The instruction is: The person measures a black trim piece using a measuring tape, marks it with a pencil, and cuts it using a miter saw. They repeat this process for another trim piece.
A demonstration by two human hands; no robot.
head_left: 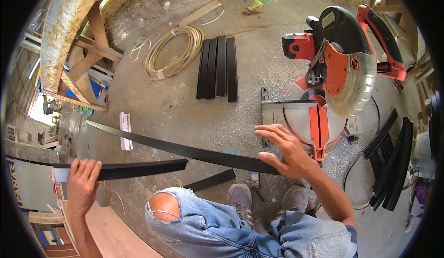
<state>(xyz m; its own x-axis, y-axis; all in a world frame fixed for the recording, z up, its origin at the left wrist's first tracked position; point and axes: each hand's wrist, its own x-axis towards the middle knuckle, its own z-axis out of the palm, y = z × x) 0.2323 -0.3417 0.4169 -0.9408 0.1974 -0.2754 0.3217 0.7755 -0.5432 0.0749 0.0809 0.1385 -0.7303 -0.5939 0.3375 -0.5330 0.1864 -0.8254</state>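
Note:
My left hand (83, 184) is wrapped over a black profile bar (143, 169), near its pale left end. The bar lies almost level above the floor, its other end pointing right. Beyond it a long, thin black strip (208, 155) slants from the far left down to my right hand (289, 151). That hand has its fingers and thumb spread, over the strip's right end; whether the palm touches the strip is hidden. Just past my right hand stands a red and black miter saw (319, 119), its blade head raised. A short black piece (210, 180) lies beside my left knee.
Several cut black bars (217, 68) lie side by side ahead, next to a coiled beige hose (193, 43). A white profile piece (125, 138) rests at left. More black strips (393, 165) and a cable (346, 184) are at right. Pale shavings litter the floor around the saw.

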